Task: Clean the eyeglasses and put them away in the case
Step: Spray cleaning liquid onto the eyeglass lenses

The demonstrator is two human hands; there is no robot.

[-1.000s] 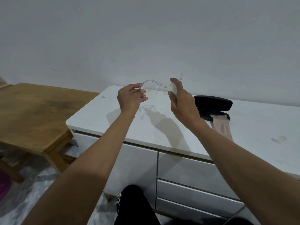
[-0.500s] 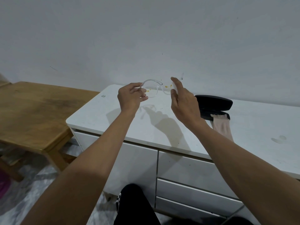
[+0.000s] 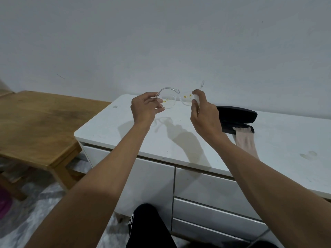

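The right hand [image 3: 204, 113] has closed its thumb and fingers on the glasses [image 3: 174, 102]; the left hand [image 3: 145, 109] still pinches the other end above the cabinet [image 3: 111, 129].

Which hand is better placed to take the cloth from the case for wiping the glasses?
Probably the right hand: the pink cloth and open black case lie just beside it, while the left hand can hold the glasses.
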